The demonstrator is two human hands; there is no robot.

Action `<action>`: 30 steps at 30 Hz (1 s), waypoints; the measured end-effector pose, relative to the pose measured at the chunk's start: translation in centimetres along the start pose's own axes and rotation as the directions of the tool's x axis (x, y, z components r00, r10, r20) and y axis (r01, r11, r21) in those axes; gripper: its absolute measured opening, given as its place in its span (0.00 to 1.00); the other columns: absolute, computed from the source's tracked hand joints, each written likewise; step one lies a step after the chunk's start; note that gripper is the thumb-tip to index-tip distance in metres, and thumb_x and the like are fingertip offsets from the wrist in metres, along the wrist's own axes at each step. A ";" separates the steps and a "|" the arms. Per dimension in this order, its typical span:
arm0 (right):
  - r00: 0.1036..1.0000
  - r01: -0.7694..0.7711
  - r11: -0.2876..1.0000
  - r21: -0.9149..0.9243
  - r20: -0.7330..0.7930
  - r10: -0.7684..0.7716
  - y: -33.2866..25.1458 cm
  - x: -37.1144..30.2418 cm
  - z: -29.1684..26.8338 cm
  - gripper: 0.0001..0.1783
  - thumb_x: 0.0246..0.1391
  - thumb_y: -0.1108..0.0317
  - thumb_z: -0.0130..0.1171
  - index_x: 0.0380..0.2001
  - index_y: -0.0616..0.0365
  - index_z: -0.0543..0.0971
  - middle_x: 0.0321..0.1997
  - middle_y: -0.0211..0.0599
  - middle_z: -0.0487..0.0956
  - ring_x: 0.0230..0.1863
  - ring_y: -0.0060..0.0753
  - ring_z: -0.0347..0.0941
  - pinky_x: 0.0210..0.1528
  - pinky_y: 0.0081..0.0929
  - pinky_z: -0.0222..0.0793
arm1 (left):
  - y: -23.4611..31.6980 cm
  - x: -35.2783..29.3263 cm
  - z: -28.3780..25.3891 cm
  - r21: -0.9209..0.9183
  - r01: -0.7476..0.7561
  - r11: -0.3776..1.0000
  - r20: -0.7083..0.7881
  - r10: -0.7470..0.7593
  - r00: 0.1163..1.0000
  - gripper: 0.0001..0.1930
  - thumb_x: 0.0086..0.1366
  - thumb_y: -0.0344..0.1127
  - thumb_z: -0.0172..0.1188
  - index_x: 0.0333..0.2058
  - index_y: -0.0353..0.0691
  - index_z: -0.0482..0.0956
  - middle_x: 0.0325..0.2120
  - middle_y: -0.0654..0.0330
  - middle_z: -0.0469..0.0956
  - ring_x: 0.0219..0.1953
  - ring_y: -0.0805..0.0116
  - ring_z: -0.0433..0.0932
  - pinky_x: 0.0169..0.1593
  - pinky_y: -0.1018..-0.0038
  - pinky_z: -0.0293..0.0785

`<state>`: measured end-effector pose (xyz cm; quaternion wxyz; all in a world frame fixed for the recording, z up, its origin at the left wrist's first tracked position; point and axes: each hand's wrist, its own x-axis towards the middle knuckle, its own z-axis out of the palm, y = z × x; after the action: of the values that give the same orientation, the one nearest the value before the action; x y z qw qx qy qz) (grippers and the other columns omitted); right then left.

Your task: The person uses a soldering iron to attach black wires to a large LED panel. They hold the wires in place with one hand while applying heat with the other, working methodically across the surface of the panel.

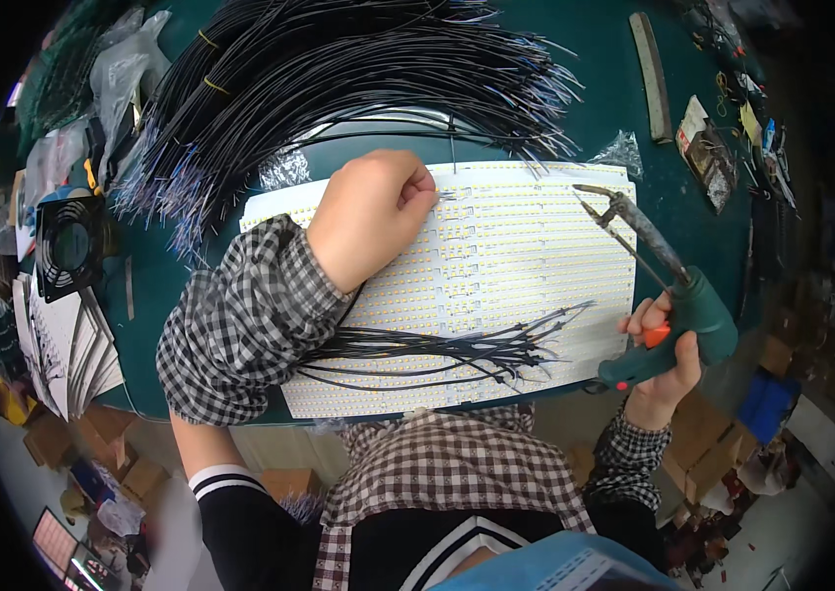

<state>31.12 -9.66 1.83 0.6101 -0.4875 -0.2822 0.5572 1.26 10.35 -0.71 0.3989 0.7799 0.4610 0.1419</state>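
Observation:
My left hand [373, 217] rests near the upper middle of a white LED strip panel [555, 266] with rows of small yellow lights. Its fingers are pinched on a thin wire [448, 197], whose end lies at the panel's middle band; most of the wire is hidden by the hand. My right hand [668, 364] grips the green handle of a soldering gun [698, 315] with an orange trigger. The gun's forked metal tip points up and left over the panel's right side. A loose bunch of short black cables [417, 347] lies across the panel's lower part.
A big heap of black cables [338, 89] with stripped ends fills the far side of the green table [604, 59]. A small black fan [69, 246] and stacked white boards [72, 345] stand at left. At right lie a grey bar [650, 79] and a worn block [706, 153].

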 end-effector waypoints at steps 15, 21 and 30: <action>0.992 -0.089 0.992 -0.090 -0.092 0.080 0.9 0.5 3.5 0.30 0.55 0.59 0.62 0.55 0.72 0.73 0.41 0.50 0.80 0.36 0.44 0.81 0.39 0.38 0.82 | -0.7 0.4 0.8 -0.252 0.038 0.967 0.001 -0.039 0.999 0.06 0.59 0.28 0.65 0.31 0.32 0.78 0.27 0.62 0.74 0.27 0.78 0.71 0.31 0.80 0.69; 0.981 -0.160 0.958 -0.237 -0.149 0.127 1.3 0.1 4.8 0.32 0.57 0.54 0.61 0.54 0.71 0.72 0.39 0.46 0.78 0.31 0.39 0.79 0.35 0.34 0.79 | -0.5 0.4 1.0 -0.227 -0.006 0.974 -0.020 0.001 1.000 0.05 0.58 0.26 0.65 0.30 0.32 0.77 0.27 0.61 0.73 0.26 0.77 0.70 0.30 0.80 0.67; 0.976 -0.204 0.918 -0.340 -0.141 0.165 1.8 -0.4 5.3 0.32 0.55 0.57 0.63 0.54 0.74 0.72 0.36 0.43 0.80 0.31 0.38 0.79 0.34 0.32 0.77 | 0.1 0.1 1.0 -0.109 -0.101 0.989 -0.085 0.092 0.992 0.06 0.54 0.26 0.64 0.27 0.37 0.75 0.26 0.57 0.76 0.27 0.60 0.80 0.30 0.68 0.76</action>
<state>25.56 -8.76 2.24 0.4722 -0.6431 -0.2963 0.5250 1.96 9.92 -1.35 0.4163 0.7713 0.4293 0.2181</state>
